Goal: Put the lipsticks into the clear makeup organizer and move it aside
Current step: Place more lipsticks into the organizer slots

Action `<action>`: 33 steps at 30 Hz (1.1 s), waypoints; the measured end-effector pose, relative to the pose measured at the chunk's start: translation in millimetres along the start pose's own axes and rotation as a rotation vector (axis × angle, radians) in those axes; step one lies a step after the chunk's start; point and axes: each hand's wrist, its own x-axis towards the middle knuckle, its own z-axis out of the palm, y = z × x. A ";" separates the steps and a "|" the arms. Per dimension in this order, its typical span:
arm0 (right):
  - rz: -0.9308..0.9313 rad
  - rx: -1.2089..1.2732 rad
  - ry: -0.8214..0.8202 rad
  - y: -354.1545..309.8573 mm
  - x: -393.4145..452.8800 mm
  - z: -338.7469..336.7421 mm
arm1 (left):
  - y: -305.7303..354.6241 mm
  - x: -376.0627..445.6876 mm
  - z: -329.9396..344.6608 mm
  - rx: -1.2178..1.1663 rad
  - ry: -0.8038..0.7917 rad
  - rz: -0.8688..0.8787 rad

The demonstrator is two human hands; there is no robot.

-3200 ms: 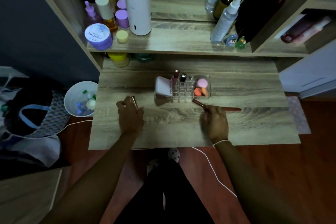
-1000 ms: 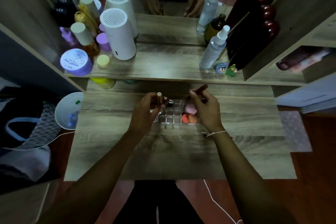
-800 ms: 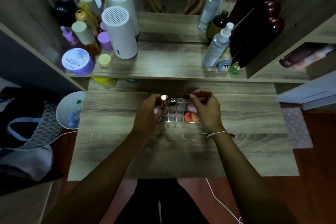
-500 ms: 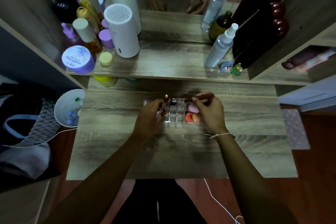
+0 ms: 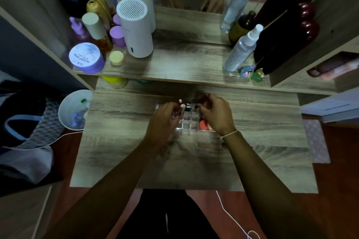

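Note:
The clear makeup organizer (image 5: 186, 124) stands on the wooden desk (image 5: 252, 141), mostly covered by my hands. Orange sponges (image 5: 204, 124) lie in its right compartment. Two lipsticks (image 5: 180, 101) stand upright in its back slots. My left hand (image 5: 165, 120) covers the organizer's left side, fingers pinched on a pale-capped lipstick (image 5: 182, 106) that sits low in a slot. My right hand (image 5: 216, 115) hovers over the right side, holding a dark red lipstick (image 5: 202, 98) lying across the back row.
A raised shelf (image 5: 184, 68) just behind the organizer carries a white cylinder (image 5: 136, 29), jars and spray bottles (image 5: 240, 50). Left of the desk, off its edge, sits a white bowl (image 5: 74, 110). A white cable (image 5: 233, 217) hangs below the front edge.
My left hand has lowered its lipstick from above the organizer down into a slot. My right hand has brought the dark red lipstick lower and leftward over the back row.

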 end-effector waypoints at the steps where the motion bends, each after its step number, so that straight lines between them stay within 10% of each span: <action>1: -0.020 -0.029 -0.014 -0.2 1.3 1.0 | 1.1 -0.3 -0.4 -0.003 0.009 -0.001; 33: -0.005 -0.279 -0.112 5.9 3.5 11.5 | 4.7 -14.6 -18.5 -0.052 -0.032 -0.054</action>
